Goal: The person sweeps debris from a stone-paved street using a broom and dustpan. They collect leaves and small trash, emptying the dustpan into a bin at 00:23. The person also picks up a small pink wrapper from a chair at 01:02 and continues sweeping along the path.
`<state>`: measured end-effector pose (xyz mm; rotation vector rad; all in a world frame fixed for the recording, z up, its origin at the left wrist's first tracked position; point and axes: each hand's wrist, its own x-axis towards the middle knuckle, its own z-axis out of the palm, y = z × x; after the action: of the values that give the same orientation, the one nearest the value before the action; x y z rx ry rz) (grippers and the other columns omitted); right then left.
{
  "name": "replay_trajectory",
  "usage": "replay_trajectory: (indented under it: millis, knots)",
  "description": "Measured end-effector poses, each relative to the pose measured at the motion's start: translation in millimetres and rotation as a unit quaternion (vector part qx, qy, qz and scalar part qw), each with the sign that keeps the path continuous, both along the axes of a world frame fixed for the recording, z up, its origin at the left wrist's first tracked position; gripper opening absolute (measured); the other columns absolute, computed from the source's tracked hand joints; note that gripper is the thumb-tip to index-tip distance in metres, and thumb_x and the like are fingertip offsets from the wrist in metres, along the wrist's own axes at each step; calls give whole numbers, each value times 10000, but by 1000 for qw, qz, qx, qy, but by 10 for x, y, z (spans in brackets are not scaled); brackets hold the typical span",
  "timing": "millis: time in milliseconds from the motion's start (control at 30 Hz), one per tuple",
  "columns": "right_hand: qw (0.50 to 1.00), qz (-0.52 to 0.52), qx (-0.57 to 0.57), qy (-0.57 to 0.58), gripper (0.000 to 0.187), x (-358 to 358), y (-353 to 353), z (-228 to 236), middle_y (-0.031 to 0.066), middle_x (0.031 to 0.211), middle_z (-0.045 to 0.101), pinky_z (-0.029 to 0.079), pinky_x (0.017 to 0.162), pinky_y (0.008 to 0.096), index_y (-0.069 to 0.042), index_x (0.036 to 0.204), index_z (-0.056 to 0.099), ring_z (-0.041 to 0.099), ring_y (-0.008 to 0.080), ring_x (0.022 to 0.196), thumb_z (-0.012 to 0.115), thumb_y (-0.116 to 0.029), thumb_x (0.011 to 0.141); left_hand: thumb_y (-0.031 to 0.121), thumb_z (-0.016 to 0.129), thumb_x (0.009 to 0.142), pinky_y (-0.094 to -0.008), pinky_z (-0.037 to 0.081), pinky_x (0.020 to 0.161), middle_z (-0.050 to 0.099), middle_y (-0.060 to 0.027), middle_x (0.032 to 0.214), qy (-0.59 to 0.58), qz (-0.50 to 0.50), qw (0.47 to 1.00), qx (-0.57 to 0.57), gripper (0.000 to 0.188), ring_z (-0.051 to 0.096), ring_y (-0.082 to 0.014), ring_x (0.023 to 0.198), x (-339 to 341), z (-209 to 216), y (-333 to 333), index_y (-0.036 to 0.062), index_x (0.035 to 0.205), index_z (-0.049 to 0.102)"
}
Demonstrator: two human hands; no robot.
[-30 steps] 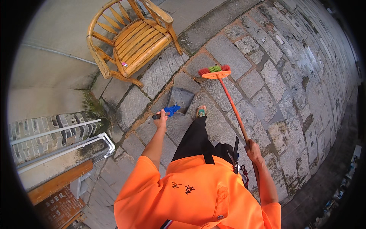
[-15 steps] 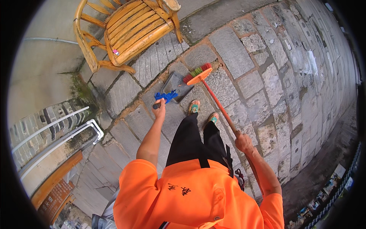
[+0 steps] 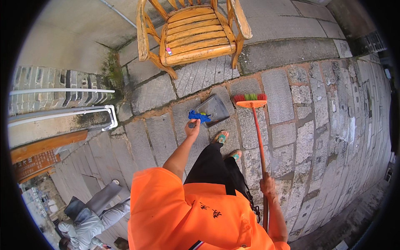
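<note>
My left hand (image 3: 192,128) is closed round the dark handle of a long-handled dustpan. A bunched blue cloth or bag (image 3: 200,116) hangs at the handle, just past my fingers. Below it the grey dustpan (image 3: 218,107) rests on the stone paving, with small bits in it. In my right hand (image 3: 268,185) is the red stick of a broom (image 3: 258,137). Its orange head with red and green bristles (image 3: 251,100) is on the paving, apart from the dustpan and to its right. My sandalled feet stand just nearer than the dustpan.
A yellow wooden armchair (image 3: 193,35) stands ahead against the wall, with a small pink-and-white item (image 3: 168,51) on its seat. White pipes (image 3: 111,116) and a wooden sign (image 3: 35,164) are at left. Another person in grey (image 3: 85,225) is at lower left.
My view has turned left, so the armchair sits further right in it. The broom head has swung right, away from the dustpan. The person in grey now shows more fully.
</note>
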<state>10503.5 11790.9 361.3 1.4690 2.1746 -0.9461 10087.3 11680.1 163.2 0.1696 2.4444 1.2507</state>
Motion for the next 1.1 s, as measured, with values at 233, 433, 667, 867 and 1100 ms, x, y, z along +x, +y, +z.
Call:
replay_trajectory:
  millis: [233, 433, 667, 867, 1100]
  knots:
    - [988, 33, -137, 70, 258, -31, -267, -290, 204, 632, 586, 477, 524, 436, 42, 944, 527, 594, 352, 558, 552, -113, 739, 260, 721, 724, -310, 467, 669, 640, -63, 727, -15, 45, 998, 45, 225, 595, -165, 686, -8, -81, -13, 51, 747, 640]
    - [933, -183, -290, 109, 196, -53, -353, 540, 89, 549, 525, 384, 404, 298, 56, 882, 521, 496, 148, 434, 540, -99, 763, 289, 729, 715, -321, 469, 674, 645, -57, 707, -8, 27, 999, 29, 252, 606, -171, 680, -5, 72, -23, 50, 746, 654]
    - [908, -296, -251, 156, 76, -157, -286, 685, 38, 526, 465, 307, 366, 264, 7, 761, 490, 412, 104, 395, 516, -64, 751, 376, 712, 724, -335, 464, 623, 639, -63, 668, 2, 11, 999, 34, 325, 611, -181, 655, 61, 144, -67, 55, 738, 663]
    - [865, -391, -261, 177, 96, -11, -306, 613, 30, 523, 449, 289, 344, 264, 10, 799, 513, 403, 103, 390, 515, -70, 747, 417, 706, 725, -323, 463, 618, 643, -45, 702, -73, 87, 993, 43, 351, 596, -162, 663, -5, 167, -440, 74, 788, 669]
    - [855, -401, -265, 193, 94, 64, -185, 604, 21, 527, 466, 286, 320, 247, 23, 752, 558, 390, 83, 378, 516, -61, 761, 328, 733, 726, -362, 464, 656, 641, -77, 822, -106, 245, 962, 50, 310, 589, -182, 733, -30, 191, -903, 47, 835, 657]
